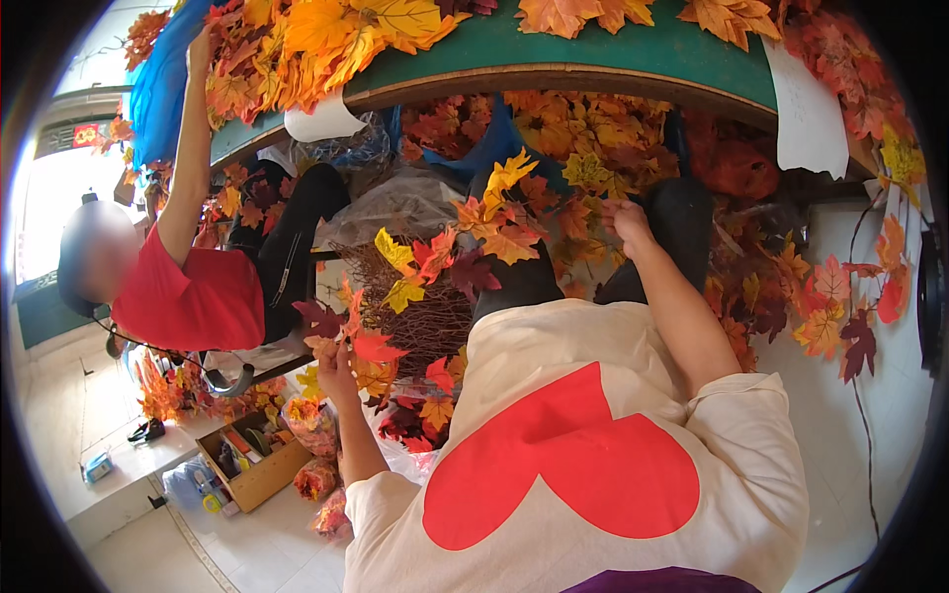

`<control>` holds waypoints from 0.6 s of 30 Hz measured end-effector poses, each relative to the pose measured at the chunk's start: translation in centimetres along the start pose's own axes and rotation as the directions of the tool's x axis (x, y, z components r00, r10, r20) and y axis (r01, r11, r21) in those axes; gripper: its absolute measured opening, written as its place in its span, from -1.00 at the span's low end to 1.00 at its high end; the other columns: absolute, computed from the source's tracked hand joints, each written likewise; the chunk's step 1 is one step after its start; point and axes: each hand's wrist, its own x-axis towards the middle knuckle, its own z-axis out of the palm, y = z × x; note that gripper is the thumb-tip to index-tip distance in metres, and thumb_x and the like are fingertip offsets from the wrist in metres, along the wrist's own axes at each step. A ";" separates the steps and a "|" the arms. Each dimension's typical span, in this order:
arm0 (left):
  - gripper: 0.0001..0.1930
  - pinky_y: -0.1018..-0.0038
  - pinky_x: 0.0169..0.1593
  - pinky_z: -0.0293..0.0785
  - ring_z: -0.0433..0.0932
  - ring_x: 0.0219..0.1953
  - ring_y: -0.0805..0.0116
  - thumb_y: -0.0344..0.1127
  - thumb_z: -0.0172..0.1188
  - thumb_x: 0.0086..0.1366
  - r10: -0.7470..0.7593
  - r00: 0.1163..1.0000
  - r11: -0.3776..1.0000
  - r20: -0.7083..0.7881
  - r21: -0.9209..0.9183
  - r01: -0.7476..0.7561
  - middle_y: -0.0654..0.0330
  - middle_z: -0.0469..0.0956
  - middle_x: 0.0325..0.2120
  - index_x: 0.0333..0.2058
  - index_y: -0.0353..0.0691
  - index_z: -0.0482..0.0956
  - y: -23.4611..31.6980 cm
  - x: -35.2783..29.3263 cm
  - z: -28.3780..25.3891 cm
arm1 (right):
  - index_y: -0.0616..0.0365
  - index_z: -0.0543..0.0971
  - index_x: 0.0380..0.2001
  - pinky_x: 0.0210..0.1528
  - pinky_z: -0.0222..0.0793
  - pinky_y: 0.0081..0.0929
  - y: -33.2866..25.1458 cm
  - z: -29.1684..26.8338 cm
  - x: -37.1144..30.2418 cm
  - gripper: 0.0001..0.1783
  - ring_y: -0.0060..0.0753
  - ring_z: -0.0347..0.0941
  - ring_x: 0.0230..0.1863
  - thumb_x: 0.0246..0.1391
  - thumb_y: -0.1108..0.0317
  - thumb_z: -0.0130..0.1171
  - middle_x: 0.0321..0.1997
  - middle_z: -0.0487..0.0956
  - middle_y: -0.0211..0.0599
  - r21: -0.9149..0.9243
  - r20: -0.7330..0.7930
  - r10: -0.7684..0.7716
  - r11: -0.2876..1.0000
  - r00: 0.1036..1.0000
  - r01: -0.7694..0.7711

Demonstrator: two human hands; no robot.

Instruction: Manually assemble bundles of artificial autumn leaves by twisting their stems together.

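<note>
A garland of artificial maple leaves in yellow, orange, red and dark purple stretches across my lap. Low at its left end, my left hand is closed on the garland among red and orange leaves. Over my knee, my right hand pinches the other end near yellow and orange leaves; the stem between its fingers is too small to see clearly. Behind the garland stands a bundle of brown twig-like stems, partly covered by leaves.
A green table edges the far side, heaped with orange leaves. White paper sheets hang from it. At left sits a co-worker in a red shirt, one arm raised to the table. A cardboard box and bagged leaves stand on the floor.
</note>
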 end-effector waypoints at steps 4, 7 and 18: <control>-0.84 0.71 -0.54 0.24 0.50 -0.46 0.58 -0.36 0.09 0.17 -0.066 0.998 0.996 -0.022 0.058 0.067 0.30 0.50 -0.51 -0.31 -0.33 0.47 0.4 -0.6 -0.1 | 0.22 0.35 -0.05 -0.39 0.32 -0.54 -0.1 0.5 2.5 -0.68 -0.54 0.33 -0.38 0.17 0.29 -0.15 -0.30 0.41 -0.32 0.135 0.023 -0.042 0.990 0.999 0.039; -0.84 0.70 -0.55 0.23 0.49 -0.48 0.60 -0.33 0.09 0.17 -0.094 0.994 0.993 -0.053 0.065 0.097 0.33 0.50 -0.49 -0.33 -0.30 0.49 0.3 -0.8 -0.3 | 0.19 0.37 -0.08 -0.36 0.35 -0.50 -1.3 2.3 1.9 -0.62 -0.50 0.36 -0.31 0.13 0.17 -0.06 -0.22 0.42 -0.30 0.158 0.204 0.013 0.986 0.979 -0.046; -0.88 0.74 -0.59 0.13 0.31 -0.60 0.71 -0.37 0.08 0.17 -0.211 0.975 0.969 -0.067 -0.145 0.199 0.37 0.46 -0.56 -0.35 -0.26 0.50 -1.6 -0.6 -0.8 | 0.12 0.47 -0.41 -0.37 0.34 -0.50 4.2 5.9 5.8 -0.76 -0.50 0.40 -0.41 0.00 0.16 0.13 -0.42 0.48 -0.37 0.436 0.304 0.165 0.851 0.938 -0.292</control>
